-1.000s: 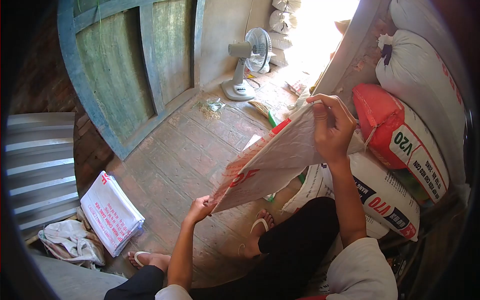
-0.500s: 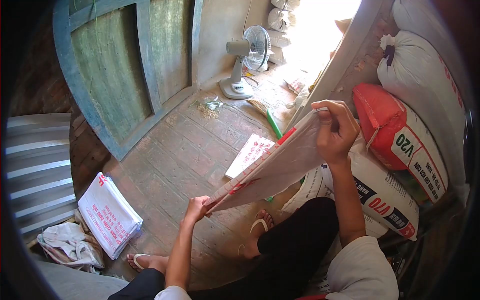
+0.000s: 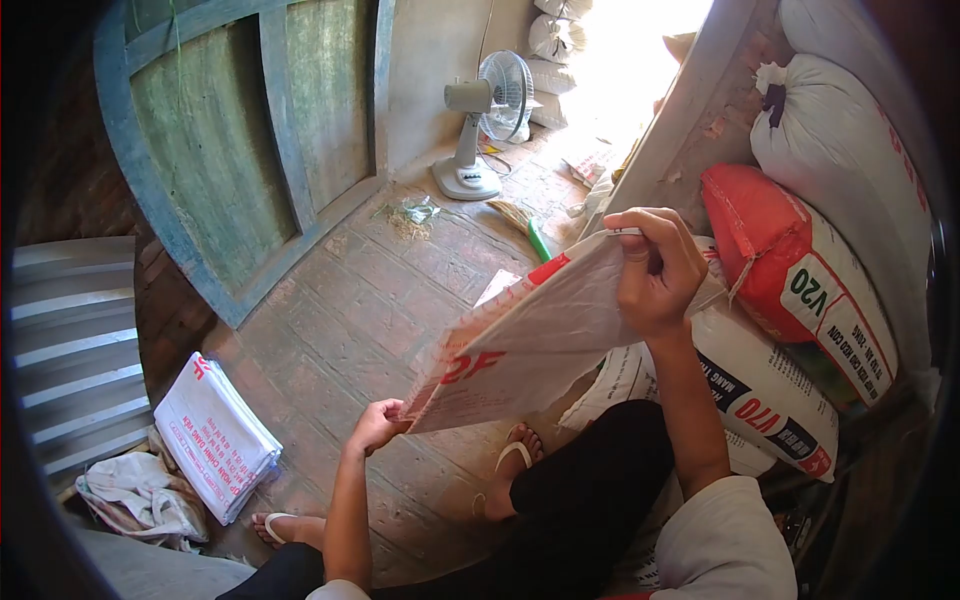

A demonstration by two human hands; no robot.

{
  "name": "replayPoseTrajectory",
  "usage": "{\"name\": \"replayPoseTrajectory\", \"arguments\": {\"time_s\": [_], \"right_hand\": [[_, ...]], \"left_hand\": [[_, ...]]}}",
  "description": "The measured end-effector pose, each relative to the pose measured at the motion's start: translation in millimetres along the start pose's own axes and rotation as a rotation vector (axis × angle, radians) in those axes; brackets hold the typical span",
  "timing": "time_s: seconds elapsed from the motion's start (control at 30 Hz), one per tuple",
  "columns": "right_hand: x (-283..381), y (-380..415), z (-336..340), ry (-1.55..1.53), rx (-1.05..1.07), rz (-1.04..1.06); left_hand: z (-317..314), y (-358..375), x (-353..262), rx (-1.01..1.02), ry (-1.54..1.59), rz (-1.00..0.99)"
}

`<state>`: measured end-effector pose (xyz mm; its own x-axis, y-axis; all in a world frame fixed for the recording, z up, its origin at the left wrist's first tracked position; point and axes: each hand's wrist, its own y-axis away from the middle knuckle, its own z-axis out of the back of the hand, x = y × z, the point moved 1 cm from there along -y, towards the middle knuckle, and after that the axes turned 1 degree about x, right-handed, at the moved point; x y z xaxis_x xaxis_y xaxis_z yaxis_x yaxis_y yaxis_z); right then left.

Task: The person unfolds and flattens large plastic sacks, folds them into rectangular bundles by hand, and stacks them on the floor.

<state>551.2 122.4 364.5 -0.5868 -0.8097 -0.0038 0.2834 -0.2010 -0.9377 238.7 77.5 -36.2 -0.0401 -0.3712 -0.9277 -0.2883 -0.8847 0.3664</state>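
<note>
A flat, folded white woven sack [image 3: 520,345] with red print hangs tilted between my two hands, above the brick floor. My left hand [image 3: 380,424] pinches its lower left corner. Up at the opposite corner, my right hand [image 3: 658,270] grips the edge with thumb and curled fingers. Partly hidden behind the held sack, another white sack with red print [image 3: 497,287] lies on the floor. To the left rests a neat stack of folded printed sacks [image 3: 218,435].
Full feed sacks, a red and white one [image 3: 760,225] among them, are piled at the right. A fan [image 3: 468,180] and a green-handled broom [image 3: 538,240] are ahead. A blue-green door [image 3: 215,140] stands at left, near a corrugated sheet [image 3: 75,340] and crumpled sack [image 3: 140,497].
The held sack has tilted so more of its printed face shows, and it now covers most of the sack on the floor. Both hands have shifted slightly left and keep their grip.
</note>
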Motion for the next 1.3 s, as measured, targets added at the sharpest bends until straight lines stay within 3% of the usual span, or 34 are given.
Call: {"name": "replayPoseTrajectory", "arguments": {"time_s": [0.23,0.33,0.63,0.83,1.1,1.3], "right_hand": [[0,6,1,-0.056,0.047,0.021],[2,6,-1,-0.097,0.037,0.084],[5,7,-8,-0.166,0.057,0.093],[13,9,-11,-0.259,0.110,0.109],[28,7,-21,-0.327,0.218,0.146],[26,20,-37,-0.398,0.336,0.017]], "left_hand": [[-4,-12,21,-0.392,-0.027,0.059],[-6,-16,23,-0.573,-0.275,-0.008],[-14,-11,20,-0.509,-0.273,0.049],[-19,-20,54,-0.527,0.151,0.021],[-34,-13,42,-0.648,-0.372,0.028],[-47,-16,38,-0.624,-0.353,-0.040]]}}
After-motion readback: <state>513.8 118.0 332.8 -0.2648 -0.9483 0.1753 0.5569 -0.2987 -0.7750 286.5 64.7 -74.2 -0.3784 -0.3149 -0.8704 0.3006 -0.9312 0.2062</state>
